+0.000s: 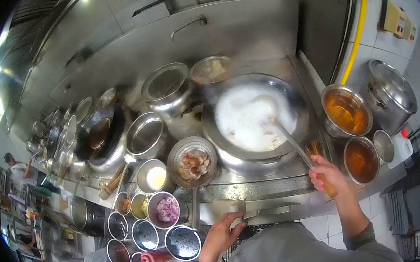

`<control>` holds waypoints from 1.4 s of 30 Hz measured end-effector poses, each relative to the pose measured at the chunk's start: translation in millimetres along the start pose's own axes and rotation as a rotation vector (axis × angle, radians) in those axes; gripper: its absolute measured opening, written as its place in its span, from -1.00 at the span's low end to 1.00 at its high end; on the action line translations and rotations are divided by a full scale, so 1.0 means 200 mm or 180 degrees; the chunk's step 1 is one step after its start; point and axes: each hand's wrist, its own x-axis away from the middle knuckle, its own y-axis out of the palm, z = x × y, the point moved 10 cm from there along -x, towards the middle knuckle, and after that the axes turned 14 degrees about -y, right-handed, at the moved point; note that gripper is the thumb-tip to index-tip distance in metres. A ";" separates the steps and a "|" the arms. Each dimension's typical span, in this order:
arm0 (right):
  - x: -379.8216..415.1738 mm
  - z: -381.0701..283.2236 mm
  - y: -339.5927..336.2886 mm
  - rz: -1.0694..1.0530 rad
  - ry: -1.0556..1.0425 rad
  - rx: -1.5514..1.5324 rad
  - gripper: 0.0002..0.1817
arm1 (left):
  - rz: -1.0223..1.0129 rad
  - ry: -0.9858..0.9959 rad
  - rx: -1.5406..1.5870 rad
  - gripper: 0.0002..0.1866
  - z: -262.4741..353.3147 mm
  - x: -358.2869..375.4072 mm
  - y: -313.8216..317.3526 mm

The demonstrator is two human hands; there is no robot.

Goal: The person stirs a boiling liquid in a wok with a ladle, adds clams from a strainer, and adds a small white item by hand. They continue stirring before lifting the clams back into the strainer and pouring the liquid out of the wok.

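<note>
My right hand (326, 175) is closed round the wooden end of a long-handled ladle (293, 141). The ladle's head dips into white, foaming liquid (241, 112) in a large wok (253, 156) on the stove. Steam blurs the wok's far side. My left hand (223, 234) is at the stove's front edge, fingers apart and fingertips beside a pale folded cloth (227, 208). Left of the wok, a perforated strainer (173, 171) holds brownish food pieces (193, 164), its handle pointing toward me.
Steel pots (146, 135) stand left and behind. Bowls of chopped purple onion (167, 209) and dark liquid (183, 242) crowd the front left, with a red squeeze bottle (154, 258). On the right are two pots of orange-brown liquid (347, 111) and a lidded pot (392, 89). A person (22, 168) stands far left.
</note>
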 end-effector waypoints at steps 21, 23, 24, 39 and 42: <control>0.07 0.00 -0.09 -0.0326 -0.0160 0.1707 -0.35 | 0.0014 -0.0122 -0.0139 -0.65 0.09 0.02 0.10; 0.07 -0.01 -0.08 -0.0339 -0.0209 0.1922 -0.35 | 0.0035 -0.0084 -0.0149 -0.65 0.09 0.02 0.10; 0.07 -0.01 -0.09 -0.0352 -0.0238 0.1941 -0.35 | 0.0030 -0.0091 -0.0136 -0.65 0.09 0.02 0.10; 0.25 -0.19 -0.07 0.0035 -0.0678 0.2695 -0.32 | 0.0070 -0.0227 -0.0135 -0.64 0.01 0.05 0.06; 0.35 -0.29 -0.03 -0.0228 -0.0292 0.3018 -0.36 | 0.0113 -0.0260 -0.0140 -0.65 -0.02 0.05 0.06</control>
